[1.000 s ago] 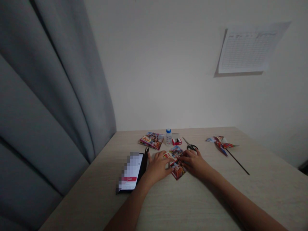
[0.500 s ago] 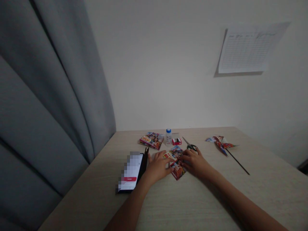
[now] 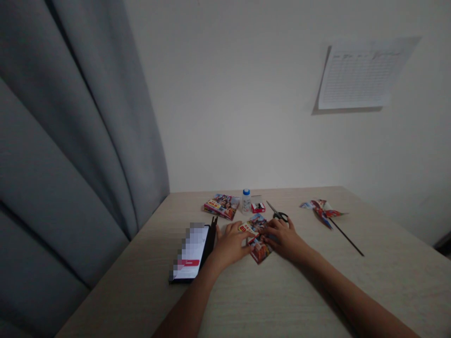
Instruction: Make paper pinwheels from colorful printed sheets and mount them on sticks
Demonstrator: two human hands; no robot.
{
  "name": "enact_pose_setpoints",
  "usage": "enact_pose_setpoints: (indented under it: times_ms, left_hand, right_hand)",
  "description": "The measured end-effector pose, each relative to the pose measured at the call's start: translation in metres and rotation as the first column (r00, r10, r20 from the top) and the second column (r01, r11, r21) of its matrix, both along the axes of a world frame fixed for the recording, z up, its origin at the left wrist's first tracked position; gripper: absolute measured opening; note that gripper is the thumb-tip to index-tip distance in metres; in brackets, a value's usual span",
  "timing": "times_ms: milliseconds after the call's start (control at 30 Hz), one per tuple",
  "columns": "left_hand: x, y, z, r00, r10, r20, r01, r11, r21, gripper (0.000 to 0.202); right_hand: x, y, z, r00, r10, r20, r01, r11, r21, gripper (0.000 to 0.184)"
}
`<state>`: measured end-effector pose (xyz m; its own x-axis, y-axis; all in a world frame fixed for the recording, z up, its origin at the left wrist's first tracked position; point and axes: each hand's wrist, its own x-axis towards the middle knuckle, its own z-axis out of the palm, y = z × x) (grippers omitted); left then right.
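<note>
The left hand (image 3: 229, 246) and right hand (image 3: 284, 239) lie on either side of a printed paper sheet (image 3: 259, 249), fingers touching it, on the bench (image 3: 317, 281). Whether either grip is clamped on it, I cannot tell. Scissors (image 3: 277, 215) lie just beyond the right hand, a smartphone (image 3: 190, 253) just beside the left.

We see our pale wood-grain worktop (image 3: 317, 291) carrying a phone (image 3: 190, 253), a printed sheet (image 3: 221, 206), a second printed sheet (image 3: 260, 249), a blue-capped bottle (image 3: 246, 202), a small red box (image 3: 258, 207), scissors (image 3: 276, 212) and a paper pinwheel (image 3: 323, 209).
</note>
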<state>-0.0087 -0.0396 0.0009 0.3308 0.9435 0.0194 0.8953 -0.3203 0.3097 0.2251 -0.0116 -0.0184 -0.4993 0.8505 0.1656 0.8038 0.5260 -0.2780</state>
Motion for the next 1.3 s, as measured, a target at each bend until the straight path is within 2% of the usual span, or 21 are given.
enact_pose_setpoints:
  times_ms: [267, 433, 667, 1000, 1300]
  left_hand:
    - [0.000, 0.000, -0.001, 1.000, 0.025, -0.010, -0.026, 0.999, -0.024, 0.046]
    - [0.000, 0.003, -0.002, 0.997, -0.036, 0.068, 0.037, 0.999, -0.005, 0.036]
    - [-0.001, 0.006, -0.004, 0.990, -0.063, 0.127, 0.063, 0.998, 0.005, 0.037]
    - [-0.001, 0.005, 0.000, 0.993, -0.061, 0.099, 0.062, 0.998, -0.007, 0.050]
    - [-0.001, 0.007, -0.004, 0.994, -0.061, 0.086, 0.061, 0.998, 0.003, 0.056]
  right_hand:
    - [0.001, 0.002, -0.001, 0.999, -0.027, -0.047, 0.027, 0.999, -0.018, 0.031]
    - [0.000, 0.006, -0.008, 0.993, -0.066, -0.102, 0.065, 0.998, -0.008, 0.032]
    - [0.001, 0.008, -0.003, 0.990, -0.061, -0.128, 0.053, 0.996, -0.069, 0.026]
    - [0.002, 0.006, -0.002, 0.986, -0.074, -0.147, 0.064, 0.995, -0.070, 0.026]
    - [0.002, 0.009, -0.004, 0.986, -0.062, -0.152, 0.052, 0.996, -0.069, 0.026]
